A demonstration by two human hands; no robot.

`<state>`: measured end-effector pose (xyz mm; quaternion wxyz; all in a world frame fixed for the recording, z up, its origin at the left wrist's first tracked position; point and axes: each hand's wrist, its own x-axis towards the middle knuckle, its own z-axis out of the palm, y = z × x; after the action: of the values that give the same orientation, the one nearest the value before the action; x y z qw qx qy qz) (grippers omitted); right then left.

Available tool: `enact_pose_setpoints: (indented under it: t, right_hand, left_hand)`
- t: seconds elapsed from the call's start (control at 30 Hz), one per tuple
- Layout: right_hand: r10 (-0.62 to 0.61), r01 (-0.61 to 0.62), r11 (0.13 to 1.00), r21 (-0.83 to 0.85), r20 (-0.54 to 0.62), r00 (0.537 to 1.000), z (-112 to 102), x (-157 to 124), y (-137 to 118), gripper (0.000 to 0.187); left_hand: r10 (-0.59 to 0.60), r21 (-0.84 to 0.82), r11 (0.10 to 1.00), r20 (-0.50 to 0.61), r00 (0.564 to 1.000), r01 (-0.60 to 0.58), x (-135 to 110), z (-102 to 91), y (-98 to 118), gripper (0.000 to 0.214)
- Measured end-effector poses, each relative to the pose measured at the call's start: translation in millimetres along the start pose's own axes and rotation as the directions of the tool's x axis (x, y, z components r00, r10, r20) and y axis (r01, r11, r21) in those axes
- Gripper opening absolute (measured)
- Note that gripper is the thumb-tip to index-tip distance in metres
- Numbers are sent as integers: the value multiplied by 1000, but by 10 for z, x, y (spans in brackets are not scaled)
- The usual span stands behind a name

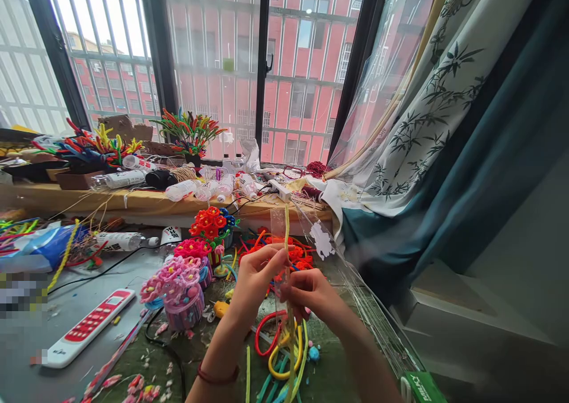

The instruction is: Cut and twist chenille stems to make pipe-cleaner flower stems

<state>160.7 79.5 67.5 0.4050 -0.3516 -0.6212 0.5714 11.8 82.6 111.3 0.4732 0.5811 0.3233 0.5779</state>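
My left hand [255, 281] pinches a pale yellow pipe cleaner [287, 225] between thumb and fingers, its top end pointing up. Just below, my right hand [313, 296] has its fingertips closed on the same pipe cleaner, whose lower length hangs towards the table's front. A clear, ruler-like strip [277, 222] stands upright right behind it; which hand holds the strip, I cannot tell. Beneath the hands lie a red loop [263, 351], a yellow loop [272, 367] and several teal pipe cleaners [267, 388]. Red-orange pipe cleaners [304, 255] are heaped behind.
Pots of pink pipe-cleaner flowers [184, 308] and red flowers [208, 222] stand left of my hands. Farther left lie a white-and-red remote control [91, 329] and a black cable [178, 355]. Bottles [180, 191] crowd the windowsill; a blue curtain [377, 237] hangs at right.
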Motion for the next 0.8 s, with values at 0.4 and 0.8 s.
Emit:
enact_pose_setpoints:
  t: [0.4, 0.8]
  right_hand:
    - [-3, 3, 1000, 22, -3, 1000, 6, -21, -62, 44]
    - [8, -8, 1000, 16, 0, 1000, -2, -7, -34, 43]
  left_hand:
    - [78, -3, 997, -4, 997, -78, 30, -79, -64, 28]
    - [57, -52, 997, 10, 998, -57, 31, -82, -55, 30]
